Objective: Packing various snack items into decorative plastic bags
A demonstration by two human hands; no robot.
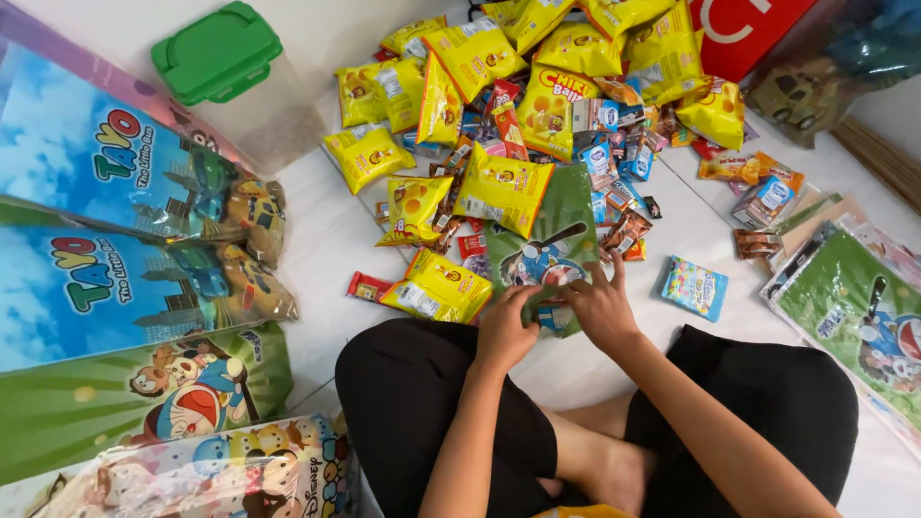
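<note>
Now your left hand (506, 329) and your right hand (602, 307) sit close together on the low end of a green cartoon bag (561, 235). The bag lies flat on the white floor (321, 249), right in front of your crossed legs. Your left hand is curled, with its fingers pinching the bag's bottom edge. Your right hand is more open, its fingers spread and pressing down on the bag next to a small blue packet (549, 317) that sits between both hands.

Just beside your left hand is a yellow snack pack (439, 285), touching the bag. Past your fingers is a big pile of yellow snack packs (499, 86) and little sweets. Near your right hand, a bit apart, lies a blue candy packet (694, 286). Far from your left hand stands a box with a green lid (217, 50).
</note>
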